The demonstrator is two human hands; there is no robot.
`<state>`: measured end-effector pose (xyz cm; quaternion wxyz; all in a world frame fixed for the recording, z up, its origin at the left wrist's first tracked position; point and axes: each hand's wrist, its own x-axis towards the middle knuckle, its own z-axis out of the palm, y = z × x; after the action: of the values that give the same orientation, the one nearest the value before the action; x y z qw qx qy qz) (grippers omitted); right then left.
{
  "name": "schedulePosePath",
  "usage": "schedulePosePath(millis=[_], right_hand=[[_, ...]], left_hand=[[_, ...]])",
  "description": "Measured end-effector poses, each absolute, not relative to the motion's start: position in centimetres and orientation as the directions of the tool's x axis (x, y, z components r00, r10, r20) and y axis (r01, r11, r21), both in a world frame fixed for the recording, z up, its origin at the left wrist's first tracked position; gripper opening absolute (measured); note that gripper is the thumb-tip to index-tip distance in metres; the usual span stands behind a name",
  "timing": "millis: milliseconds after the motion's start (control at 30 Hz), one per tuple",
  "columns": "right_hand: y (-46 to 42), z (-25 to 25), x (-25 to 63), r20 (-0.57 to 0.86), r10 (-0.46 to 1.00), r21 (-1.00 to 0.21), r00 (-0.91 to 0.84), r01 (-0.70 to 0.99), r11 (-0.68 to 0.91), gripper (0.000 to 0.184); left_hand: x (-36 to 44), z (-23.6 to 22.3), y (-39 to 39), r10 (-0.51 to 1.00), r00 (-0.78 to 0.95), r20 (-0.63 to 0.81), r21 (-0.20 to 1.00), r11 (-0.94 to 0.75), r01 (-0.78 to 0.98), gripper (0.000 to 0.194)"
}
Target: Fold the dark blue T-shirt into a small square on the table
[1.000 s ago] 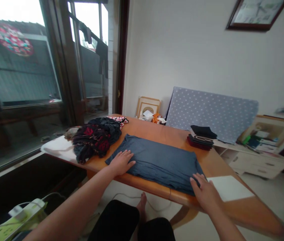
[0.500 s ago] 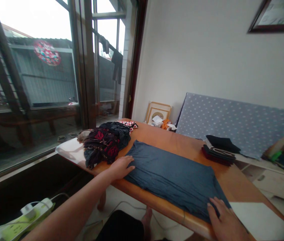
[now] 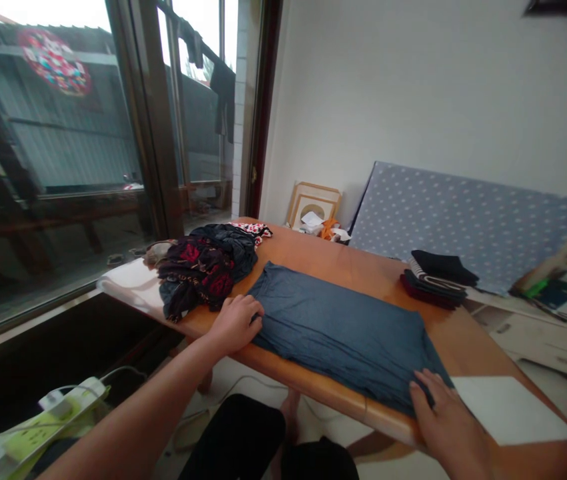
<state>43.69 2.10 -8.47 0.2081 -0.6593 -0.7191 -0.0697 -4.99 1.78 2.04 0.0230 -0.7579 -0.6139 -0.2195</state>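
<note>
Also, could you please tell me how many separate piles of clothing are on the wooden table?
3: a crumpled dark patterned heap at the window end, a flat blue garment in the middle, and a folded dark stack nearer the wall.

left hand (image 3: 236,325) now curled on blue garment (image 3: 333,333), right hand (image 3: 438,417) slid to near corner

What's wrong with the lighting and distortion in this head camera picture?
In the head view, the sky through the window blows out to white, the wide lens bends the edge of the wooden table, and the picture frame at the top right corner blurs into a dark smear.
</note>
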Motion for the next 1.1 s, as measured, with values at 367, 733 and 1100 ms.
schedulePosePath(millis=[367,733,1100], right_hand=[[6.6,-2.8,40.7,0.386,0.922,-0.28,-0.038,0.947,0.156,0.048],[19.4,-0.7,31.8,0.154,0.977,-0.102,-0.146,0.981,0.163,0.038],[22.2,-0.5,31.0,0.164,0.982,-0.08,-0.097,0.991,0.111,0.035]], left_hand=[[-1.5,1.5,1.2,0.879,0.291,0.379,0.2,-0.385,0.901,0.02],[-1.5,2.1,1.2,0.897,0.294,0.332,0.19,-0.368,0.91,0.023],[-1.6,2.3,1.3,0.914,0.279,0.296,0.212,-0.348,0.913,0.021]])
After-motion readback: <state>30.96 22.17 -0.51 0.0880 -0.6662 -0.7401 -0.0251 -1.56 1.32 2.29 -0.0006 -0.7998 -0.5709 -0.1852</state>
